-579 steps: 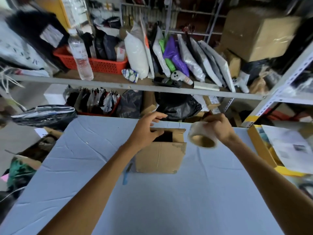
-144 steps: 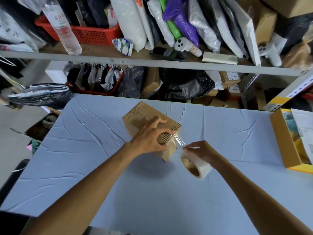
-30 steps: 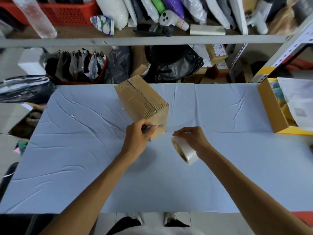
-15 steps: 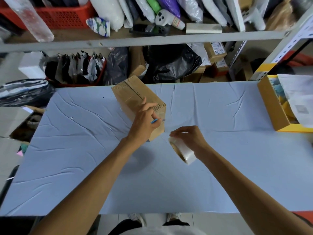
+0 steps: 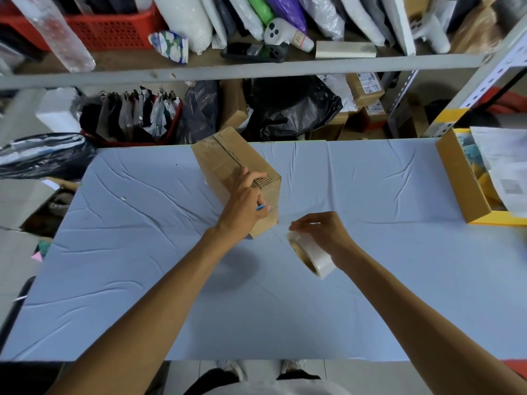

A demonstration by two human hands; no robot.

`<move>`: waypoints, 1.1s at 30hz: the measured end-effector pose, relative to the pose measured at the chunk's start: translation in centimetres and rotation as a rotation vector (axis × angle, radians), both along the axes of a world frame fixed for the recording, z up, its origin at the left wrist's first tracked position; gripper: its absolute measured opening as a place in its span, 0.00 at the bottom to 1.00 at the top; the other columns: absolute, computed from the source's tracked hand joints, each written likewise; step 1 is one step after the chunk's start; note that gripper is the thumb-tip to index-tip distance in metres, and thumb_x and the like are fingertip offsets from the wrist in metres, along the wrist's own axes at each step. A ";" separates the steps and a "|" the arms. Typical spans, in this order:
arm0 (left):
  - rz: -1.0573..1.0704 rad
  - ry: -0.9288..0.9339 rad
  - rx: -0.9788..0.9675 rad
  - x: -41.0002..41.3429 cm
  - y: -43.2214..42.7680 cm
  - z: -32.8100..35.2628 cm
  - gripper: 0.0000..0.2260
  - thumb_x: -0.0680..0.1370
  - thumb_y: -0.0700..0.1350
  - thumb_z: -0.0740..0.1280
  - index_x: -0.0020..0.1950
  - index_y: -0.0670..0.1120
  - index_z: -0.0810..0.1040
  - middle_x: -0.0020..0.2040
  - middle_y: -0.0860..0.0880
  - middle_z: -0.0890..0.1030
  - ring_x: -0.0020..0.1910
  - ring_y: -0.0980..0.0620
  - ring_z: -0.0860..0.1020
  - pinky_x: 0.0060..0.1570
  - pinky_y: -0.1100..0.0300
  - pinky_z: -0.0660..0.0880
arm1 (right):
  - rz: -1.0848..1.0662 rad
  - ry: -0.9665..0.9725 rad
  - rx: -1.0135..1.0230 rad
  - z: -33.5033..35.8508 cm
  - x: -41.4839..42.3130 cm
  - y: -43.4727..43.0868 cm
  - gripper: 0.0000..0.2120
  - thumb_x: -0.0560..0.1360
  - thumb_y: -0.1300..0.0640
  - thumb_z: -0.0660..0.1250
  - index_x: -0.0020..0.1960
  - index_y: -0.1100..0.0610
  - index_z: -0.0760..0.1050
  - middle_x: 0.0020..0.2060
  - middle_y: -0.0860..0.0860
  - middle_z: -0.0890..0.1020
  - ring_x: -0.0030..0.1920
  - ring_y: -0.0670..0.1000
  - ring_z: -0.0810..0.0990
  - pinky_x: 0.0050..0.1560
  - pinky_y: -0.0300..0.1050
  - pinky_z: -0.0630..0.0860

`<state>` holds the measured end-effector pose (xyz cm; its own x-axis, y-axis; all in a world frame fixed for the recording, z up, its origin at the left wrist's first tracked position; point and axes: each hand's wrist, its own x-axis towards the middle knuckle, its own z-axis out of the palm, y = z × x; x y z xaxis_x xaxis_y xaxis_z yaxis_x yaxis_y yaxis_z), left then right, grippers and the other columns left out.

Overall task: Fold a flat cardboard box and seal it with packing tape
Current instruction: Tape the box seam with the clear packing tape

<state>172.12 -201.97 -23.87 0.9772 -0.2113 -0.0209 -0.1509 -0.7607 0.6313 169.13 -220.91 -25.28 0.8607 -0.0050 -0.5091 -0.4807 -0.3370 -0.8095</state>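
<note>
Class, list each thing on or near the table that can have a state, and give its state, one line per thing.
cardboard box: closed, flaps folded shut, tilted up on one edge.
tape roll: lifted off the table, held on edge.
left hand: pressed on the box, gripping a small blue tool.
right hand: closed on the tape roll.
yellow box: open, papers inside.
blue cloth: spread, creased.

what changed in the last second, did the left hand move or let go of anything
The left hand slid up from the cardboard box's near corner onto its top and side, the thin blue tool still in its fingers. The box itself barely shifted. The right hand kept hold of the packing tape roll just off the box's near corner, above the table.
</note>
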 end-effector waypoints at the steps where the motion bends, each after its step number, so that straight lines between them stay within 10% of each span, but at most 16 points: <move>1: 0.005 -0.005 -0.016 0.0 0.0 0.0 0.13 0.73 0.36 0.71 0.31 0.42 0.71 0.71 0.45 0.68 0.77 0.43 0.51 0.73 0.44 0.54 | 0.003 0.000 -0.015 -0.1 0.1 -0.2 0.03 0.68 0.52 0.75 0.37 0.50 0.85 0.35 0.44 0.84 0.39 0.45 0.79 0.39 0.38 0.70; 10: 0.002 0.020 -0.005 0.2 0.7 0.3 0.09 0.73 0.36 0.71 0.34 0.35 0.76 0.70 0.46 0.70 0.77 0.43 0.53 0.71 0.44 0.58 | 0.231 -0.031 -0.619 -1.1 0.1 -2.2 0.06 0.70 0.49 0.68 0.44 0.47 0.83 0.48 0.50 0.83 0.51 0.56 0.80 0.48 0.46 0.72; 33: -0.032 0.026 0.014 0.0 1.0 0.9 0.09 0.74 0.37 0.69 0.36 0.42 0.72 0.71 0.46 0.69 0.77 0.45 0.49 0.70 0.42 0.59 | 0.786 -0.135 -0.682 -3.7 -3.7 -1.6 0.06 0.80 0.48 0.56 0.51 0.46 0.72 0.43 0.52 0.81 0.43 0.54 0.77 0.42 0.45 0.70</move>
<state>172.13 -200.93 -22.99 0.9690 -0.2421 -0.0493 -0.1592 -0.7644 0.6248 165.40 -222.47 -29.01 0.7954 0.3308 -0.5078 0.1518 -0.9200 -0.3614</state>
